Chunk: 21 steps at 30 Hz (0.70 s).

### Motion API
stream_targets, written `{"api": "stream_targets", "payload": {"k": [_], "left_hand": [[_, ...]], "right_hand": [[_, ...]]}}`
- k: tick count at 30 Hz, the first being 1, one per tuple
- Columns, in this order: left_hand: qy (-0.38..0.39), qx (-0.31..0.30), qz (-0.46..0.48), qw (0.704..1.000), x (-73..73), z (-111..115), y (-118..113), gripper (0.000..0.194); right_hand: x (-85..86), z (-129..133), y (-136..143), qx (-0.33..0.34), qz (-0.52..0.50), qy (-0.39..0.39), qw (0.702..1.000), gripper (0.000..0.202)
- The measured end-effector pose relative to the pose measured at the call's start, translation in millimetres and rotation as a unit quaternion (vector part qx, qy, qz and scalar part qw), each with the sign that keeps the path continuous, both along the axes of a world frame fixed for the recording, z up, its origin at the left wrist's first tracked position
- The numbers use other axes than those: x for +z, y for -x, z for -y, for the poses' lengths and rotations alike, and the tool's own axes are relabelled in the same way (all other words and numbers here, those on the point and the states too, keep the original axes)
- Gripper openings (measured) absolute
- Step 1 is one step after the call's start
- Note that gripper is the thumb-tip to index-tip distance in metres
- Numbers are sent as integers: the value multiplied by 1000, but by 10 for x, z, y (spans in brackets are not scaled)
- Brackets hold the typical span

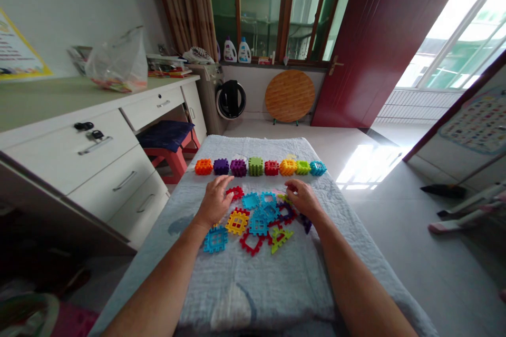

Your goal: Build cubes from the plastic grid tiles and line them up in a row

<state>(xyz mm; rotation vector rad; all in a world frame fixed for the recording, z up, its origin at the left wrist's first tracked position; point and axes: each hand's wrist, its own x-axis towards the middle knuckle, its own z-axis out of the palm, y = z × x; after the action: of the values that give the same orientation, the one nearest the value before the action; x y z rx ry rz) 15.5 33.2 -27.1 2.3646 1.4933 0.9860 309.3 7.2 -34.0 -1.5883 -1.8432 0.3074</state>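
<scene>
On the table (284,289), just nearer than a row of cubes (255,166), notched tiles (259,222) lie loose. The left hand (215,200) is loosely open, seemingly empty; the right hand (303,197) is half curled, and I can't tell if it holds anything. The tiles look light, stiff, best pinched by their edges.

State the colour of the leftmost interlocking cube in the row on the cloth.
The leftmost interlocking cube is orange; the head view shows it best.
</scene>
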Motion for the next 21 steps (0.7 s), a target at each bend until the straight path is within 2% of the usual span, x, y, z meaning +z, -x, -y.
{"api": "stream_targets", "payload": {"k": [3,6,9,11,13,15,21], "left_hand": [[-10,-24,2,1000,50,36,-8,35],[0,-63,-6,998,66,78,-40,29],[15,-80,-19,997,55,107,-81,29],[20,-80,-22,996,49,118,-99,29],[20,-78,-20,997,50,123,-107,29],[18,-77,-17,997,57,125,-110,29],[21,-82,-21,996,60,118,-113,29]], "right_hand": [[40,24,13,36,9,-2,999,23],[126,93,72,111,30,7,993,26],[207,182,159,189,58,43,979,42],[234,229,213,217,74,63,971,56],[238,255,254,225,86,72,968,62],[234,260,278,222,90,71,968,60],[283,206,245,167,39,51,984,36]]}}
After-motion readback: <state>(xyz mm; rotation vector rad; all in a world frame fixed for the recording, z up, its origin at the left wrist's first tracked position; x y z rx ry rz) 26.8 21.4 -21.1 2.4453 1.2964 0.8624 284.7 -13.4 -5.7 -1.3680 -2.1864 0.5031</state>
